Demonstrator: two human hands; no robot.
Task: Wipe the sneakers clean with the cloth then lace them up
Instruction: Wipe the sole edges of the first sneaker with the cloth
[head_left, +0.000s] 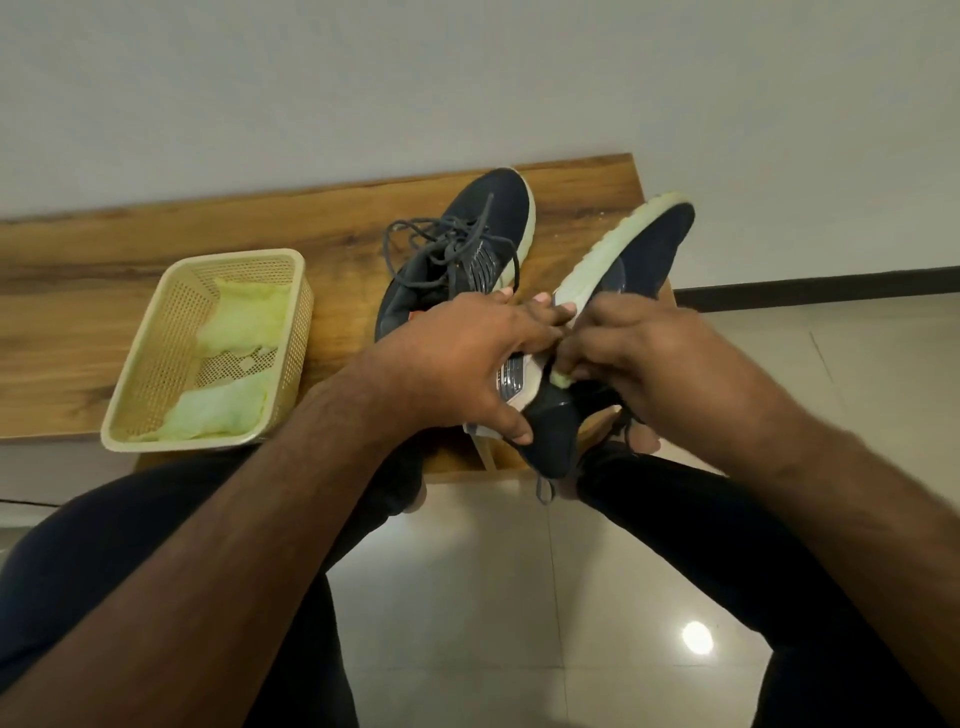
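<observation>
Dark knit and a pale sole: that is the sneaker (618, 291) the person holds tilted in the air over the near right corner of the wooden bench (156, 291), toe up and away, heel down by the knees. The left hand (457, 364) wraps the heel end, thumb curled under the sole's edge, fingers reaching over to the far side. The right hand (654, 358) is bunched tight at the collar, pinching a scrap of pale green cloth (562, 379) against the shoe. The second sneaker (467, 249) lies flat on the bench just behind, laces (441, 234) loose. To the left, well apart, a yellow mesh basket (156, 364) holding more green cloths overhangs the bench's near edge. No readable brand shows on either shoe.
</observation>
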